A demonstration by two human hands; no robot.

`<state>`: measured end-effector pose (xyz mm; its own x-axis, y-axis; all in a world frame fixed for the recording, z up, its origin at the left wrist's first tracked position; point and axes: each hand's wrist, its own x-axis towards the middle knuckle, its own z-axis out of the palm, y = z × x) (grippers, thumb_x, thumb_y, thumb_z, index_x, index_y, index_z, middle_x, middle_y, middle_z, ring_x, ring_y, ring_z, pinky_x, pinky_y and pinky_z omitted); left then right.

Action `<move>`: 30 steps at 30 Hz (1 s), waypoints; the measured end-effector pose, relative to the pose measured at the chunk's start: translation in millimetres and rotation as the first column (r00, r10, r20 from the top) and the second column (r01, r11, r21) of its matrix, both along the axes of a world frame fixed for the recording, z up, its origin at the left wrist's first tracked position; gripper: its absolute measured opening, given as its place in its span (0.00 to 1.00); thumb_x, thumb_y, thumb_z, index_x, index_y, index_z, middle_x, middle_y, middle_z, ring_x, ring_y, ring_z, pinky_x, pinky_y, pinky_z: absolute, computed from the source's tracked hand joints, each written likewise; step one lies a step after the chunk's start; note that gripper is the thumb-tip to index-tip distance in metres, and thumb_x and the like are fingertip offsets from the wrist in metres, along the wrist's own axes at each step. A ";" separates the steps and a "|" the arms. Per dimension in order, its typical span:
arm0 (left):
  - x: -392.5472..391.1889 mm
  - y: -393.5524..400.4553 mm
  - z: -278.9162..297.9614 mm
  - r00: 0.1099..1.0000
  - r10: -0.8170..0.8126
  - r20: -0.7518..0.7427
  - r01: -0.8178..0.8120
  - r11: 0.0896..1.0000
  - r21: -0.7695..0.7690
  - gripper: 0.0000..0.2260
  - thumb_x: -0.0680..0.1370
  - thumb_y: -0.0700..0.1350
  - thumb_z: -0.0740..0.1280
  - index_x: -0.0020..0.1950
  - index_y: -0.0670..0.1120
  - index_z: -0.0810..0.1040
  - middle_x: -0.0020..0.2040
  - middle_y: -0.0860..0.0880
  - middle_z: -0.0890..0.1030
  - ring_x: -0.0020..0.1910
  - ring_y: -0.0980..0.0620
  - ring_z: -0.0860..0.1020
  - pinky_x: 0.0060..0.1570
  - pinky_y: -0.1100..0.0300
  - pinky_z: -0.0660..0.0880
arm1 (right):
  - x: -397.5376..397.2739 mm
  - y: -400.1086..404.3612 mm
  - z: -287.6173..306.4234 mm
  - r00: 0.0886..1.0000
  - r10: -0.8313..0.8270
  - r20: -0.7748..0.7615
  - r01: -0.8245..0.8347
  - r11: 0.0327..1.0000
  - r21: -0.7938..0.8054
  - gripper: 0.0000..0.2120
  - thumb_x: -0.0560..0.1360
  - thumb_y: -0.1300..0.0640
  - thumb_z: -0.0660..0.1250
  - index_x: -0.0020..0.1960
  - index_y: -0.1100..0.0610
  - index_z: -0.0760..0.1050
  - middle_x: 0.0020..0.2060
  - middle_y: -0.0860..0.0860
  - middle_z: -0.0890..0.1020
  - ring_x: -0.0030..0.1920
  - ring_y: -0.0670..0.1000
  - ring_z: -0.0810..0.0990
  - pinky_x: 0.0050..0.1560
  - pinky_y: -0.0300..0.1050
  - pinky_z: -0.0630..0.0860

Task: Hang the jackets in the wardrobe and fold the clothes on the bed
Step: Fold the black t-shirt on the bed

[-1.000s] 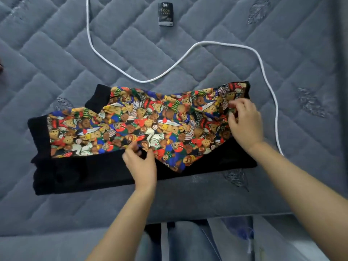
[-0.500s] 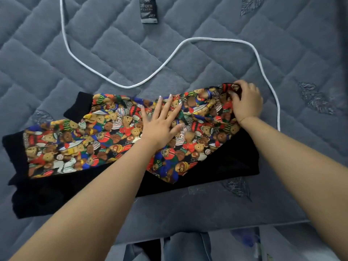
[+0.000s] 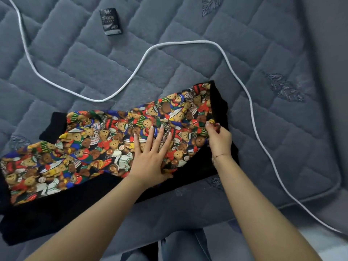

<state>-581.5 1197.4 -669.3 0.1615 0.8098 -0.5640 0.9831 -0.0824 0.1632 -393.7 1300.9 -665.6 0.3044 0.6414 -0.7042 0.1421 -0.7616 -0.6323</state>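
The bear-print garment lies part-folded on the bed; left hand presses it with flat, spread fingers, right hand seemingly pinches its edge; final folds remain

small black label on the grey quilted mattress, pale lettering blurred, not readable

Bare forearms; thin bracelet; blue jeans.

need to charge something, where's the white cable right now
In the head view the white cable snakes across the grey mattress, looping behind and right of the teddy-bear garment.
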 end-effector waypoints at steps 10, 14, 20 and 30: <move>-4.9 -7.8 29.7 0.968 -0.099 0.231 0.159 0.953 -0.257 0.41 0.75 0.29 0.55 0.79 0.50 0.34 0.73 0.53 0.25 0.74 0.49 0.26 0.70 0.40 0.32 | 35.5 -49.8 11.9 0.999 -0.023 -0.044 0.019 0.996 -0.089 0.10 0.76 0.52 0.70 0.42 0.58 0.79 0.31 0.49 0.80 0.22 0.41 0.72 0.23 0.36 0.70; -4.8 -14.8 42.2 0.938 -0.041 0.343 0.176 0.911 -0.372 0.38 0.76 0.33 0.54 0.80 0.53 0.41 0.74 0.59 0.29 0.73 0.55 0.26 0.70 0.43 0.29 | 40.1 -60.2 8.4 0.998 0.052 0.022 -0.049 0.992 -0.120 0.09 0.77 0.53 0.68 0.42 0.57 0.77 0.38 0.54 0.82 0.26 0.45 0.75 0.23 0.37 0.71; -4.5 0.9 35.3 0.921 0.182 0.345 -0.205 0.978 0.030 0.26 0.82 0.54 0.54 0.80 0.58 0.50 0.80 0.57 0.42 0.77 0.59 0.36 0.74 0.41 0.34 | 25.7 -49.2 22.9 0.654 0.340 0.676 -0.643 0.720 0.260 0.20 0.76 0.61 0.66 0.68 0.59 0.70 0.63 0.55 0.73 0.62 0.53 0.73 0.62 0.46 0.72; -19.2 31.4 -47.4 0.960 0.279 0.011 -0.272 0.927 0.260 0.25 0.83 0.63 0.46 0.79 0.60 0.46 0.81 0.50 0.44 0.79 0.50 0.41 0.73 0.34 0.38 | 1.9 36.4 -56.2 -0.090 0.664 0.742 -0.987 0.040 -0.155 0.33 0.81 0.39 0.48 0.80 0.52 0.43 0.79 0.50 0.45 0.78 0.49 0.42 0.78 0.49 0.42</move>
<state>-600.7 1228.8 -716.7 -0.1003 0.9378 -0.3325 0.9766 0.1567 0.1473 -391.9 1337.3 -721.9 -0.5671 0.7536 -0.3325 0.8229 0.5360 -0.1885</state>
